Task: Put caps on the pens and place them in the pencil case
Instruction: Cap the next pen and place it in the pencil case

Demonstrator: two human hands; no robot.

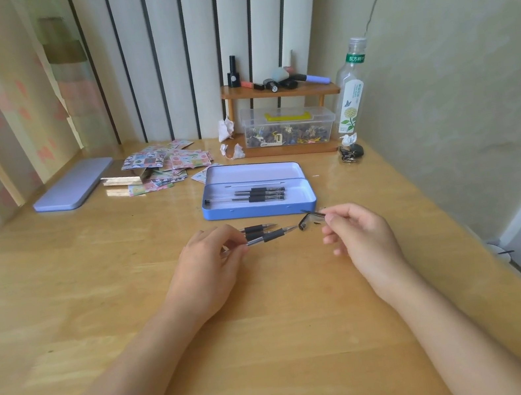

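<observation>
An open blue pencil case [288,204] lies on the wooden desk with several black-grip pens [260,194] inside. My left hand [210,268] pinches an uncapped pen [271,235] whose tip points right. Just behind it, two more uncapped pens [257,229] lie on the desk. My right hand [358,235] holds a pen cap [310,220] by its closed end, the open end facing the pen tip, a small gap between them. A further cap may lie behind it; I cannot tell.
The case's lid [74,185] lies at the far left. Patterned paper squares [163,165] are piled behind. A clear box of small items [288,128] sits under a small wooden shelf [278,91]. A bottle [351,90], crumpled paper [230,140] and keys [351,150] stand at the back right.
</observation>
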